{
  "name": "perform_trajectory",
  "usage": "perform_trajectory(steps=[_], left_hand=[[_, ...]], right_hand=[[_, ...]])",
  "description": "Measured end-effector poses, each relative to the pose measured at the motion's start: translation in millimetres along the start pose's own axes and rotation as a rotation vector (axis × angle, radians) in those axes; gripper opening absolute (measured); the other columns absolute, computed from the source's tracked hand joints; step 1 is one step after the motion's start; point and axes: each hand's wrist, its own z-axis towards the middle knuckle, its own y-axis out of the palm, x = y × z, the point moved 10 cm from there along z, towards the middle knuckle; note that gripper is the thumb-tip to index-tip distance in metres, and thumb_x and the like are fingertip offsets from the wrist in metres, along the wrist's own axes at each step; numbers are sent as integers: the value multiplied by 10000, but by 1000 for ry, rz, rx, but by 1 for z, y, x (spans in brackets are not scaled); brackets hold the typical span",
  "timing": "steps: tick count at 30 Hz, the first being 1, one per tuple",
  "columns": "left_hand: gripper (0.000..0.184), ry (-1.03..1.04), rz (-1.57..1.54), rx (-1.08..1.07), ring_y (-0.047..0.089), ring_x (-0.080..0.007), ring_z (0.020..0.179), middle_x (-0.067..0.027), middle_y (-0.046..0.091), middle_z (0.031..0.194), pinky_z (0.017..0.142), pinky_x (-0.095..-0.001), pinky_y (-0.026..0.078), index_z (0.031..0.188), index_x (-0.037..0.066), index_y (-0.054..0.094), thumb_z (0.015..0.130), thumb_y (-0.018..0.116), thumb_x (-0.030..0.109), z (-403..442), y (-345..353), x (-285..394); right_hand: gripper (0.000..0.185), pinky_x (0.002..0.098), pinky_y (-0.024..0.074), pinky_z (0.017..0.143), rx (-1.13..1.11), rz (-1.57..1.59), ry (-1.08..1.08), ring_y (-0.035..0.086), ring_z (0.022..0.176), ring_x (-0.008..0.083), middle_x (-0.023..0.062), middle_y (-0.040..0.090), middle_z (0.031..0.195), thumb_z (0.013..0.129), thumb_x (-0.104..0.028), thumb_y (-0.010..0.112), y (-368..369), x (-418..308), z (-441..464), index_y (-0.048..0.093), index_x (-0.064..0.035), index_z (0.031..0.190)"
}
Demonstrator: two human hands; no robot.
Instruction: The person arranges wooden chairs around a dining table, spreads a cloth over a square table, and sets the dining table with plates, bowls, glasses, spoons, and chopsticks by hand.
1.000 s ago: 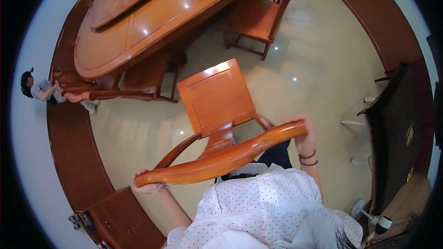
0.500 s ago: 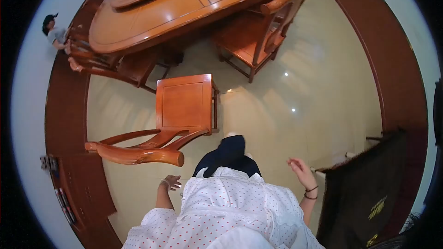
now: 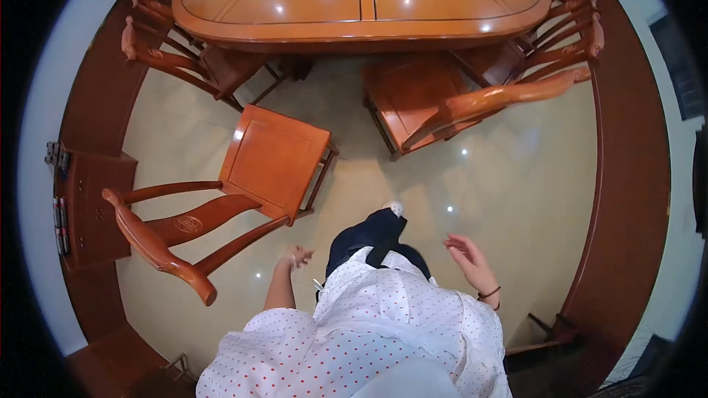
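Loose chair (image 3: 276, 158) sits farther left in view than a second ago, when its top rail (image 3: 158, 250) was held; whole view has turned too. Chair now stands unheld on the floor, set at an angle, seat toward the table (image 3: 361, 32), not tucked under. Letting go: done. Left hand (image 3: 299, 256) near the backrest, apart, fingers loosely spread. Right hand (image 3: 472, 259) empty, fingers loosely extended. Second chair (image 3: 417, 96) by the table's near edge, untouched. Any handling left: cannot tell.

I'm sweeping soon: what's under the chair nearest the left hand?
Beneath the chair, part of its leg frame shows at picture right; the seat covers the rest.
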Motion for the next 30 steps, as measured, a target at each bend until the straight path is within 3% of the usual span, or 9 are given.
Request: perform_trajectory(steps=[3,5,7,13,20,22,23,25,30], left_hand=[[391,247,0,169,562,-173,635,-92,582,677,588,-278,426,766,38,582,731,538,425,46,-11,77],[400,447,79,354,550,-161,607,-112,561,631,576,-254,420,744,23,576,768,489,413,-15,-33,185],[368,539,-81,294,565,-161,682,-105,597,747,619,-265,431,824,38,573,818,429,377,-44,-31,268],[514,888,-1209,108,507,-219,966,-131,533,1046,823,-332,393,1099,27,423,848,309,461,-176,1,464],[535,1244,-2051,-166,448,-271,1058,-153,524,1069,890,-401,354,1069,35,476,816,342,487,-208,24,497],[470,1203,-2048,-27,510,-243,904,-109,580,879,861,-369,360,953,44,540,811,372,460,-218,27,493],[444,1244,-2039,22,493,-218,790,-76,540,756,831,-351,358,902,49,549,809,383,451,-222,26,493],[359,1131,-2117,213,387,-165,587,-6,360,539,760,-318,343,746,73,526,805,410,408,-223,26,485],[310,1170,-2124,211,406,-188,585,-31,390,546,724,-359,357,674,92,450,805,381,364,-226,49,468]], right_hand=[[304,278,390,809,135,-25,-4,495,956,164,82,527,1041,844,-174,463,-88,15,14,429,-44,1116],[332,286,392,808,239,59,23,494,959,168,89,518,1055,851,-217,448,-140,7,25,417,-42,1131],[364,294,395,806,331,136,54,494,961,172,95,509,1069,858,-260,433,-191,-2,36,404,-41,1147],[543,347,359,864,597,257,-165,439,1046,224,140,453,1135,848,-406,376,-366,-44,119,306,-12,1213],[490,382,316,919,531,778,-358,415,1053,254,165,461,1089,848,-381,365,-472,-113,253,359,2,1155],[365,363,345,865,146,982,-397,465,891,229,127,503,886,845,-342,388,-446,-138,279,466,1,944],[278,319,371,749,165,1116,-380,425,693,176,61,427,687,839,-297,397,-444,-139,286,439,-46,728],[251,297,358,694,35,1208,-422,392,645,156,45,384,657,832,-272,396,-429,-148,292,407,-60,698],[222,253,322,581,16,1234,-459,335,554,114,12,318,586,808,-214,390,-439,-147,268,342,-101,623]])
